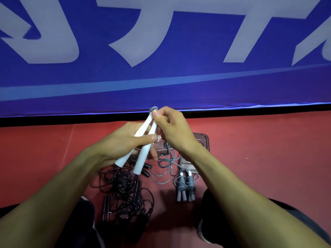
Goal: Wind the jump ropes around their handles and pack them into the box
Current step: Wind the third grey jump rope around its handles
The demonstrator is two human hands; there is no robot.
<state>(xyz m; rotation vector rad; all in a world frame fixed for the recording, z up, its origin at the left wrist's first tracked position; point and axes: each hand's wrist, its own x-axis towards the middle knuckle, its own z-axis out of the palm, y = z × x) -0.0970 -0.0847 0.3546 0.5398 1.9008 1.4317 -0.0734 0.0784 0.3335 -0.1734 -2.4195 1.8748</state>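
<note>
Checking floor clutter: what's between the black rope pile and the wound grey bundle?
Head view: mostly bare red floor separates the black rope pile from the wound grey bundle; a loose grey rope loops into the upper part.

Box (204,140): your right hand (172,127) and wrist cover most of it.
Left fingers (154,154): mostly hidden behind the white handles (143,140).
Banner (161,42): lettering cut off by the top edge.
Your shoes (202,230): dark, partly behind your forearms.

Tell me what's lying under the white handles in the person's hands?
Below the white handles, held by the left hand and right hand, lie tangled black ropes, a loose grey rope and a clear box. The hands cover most of the box.
</note>
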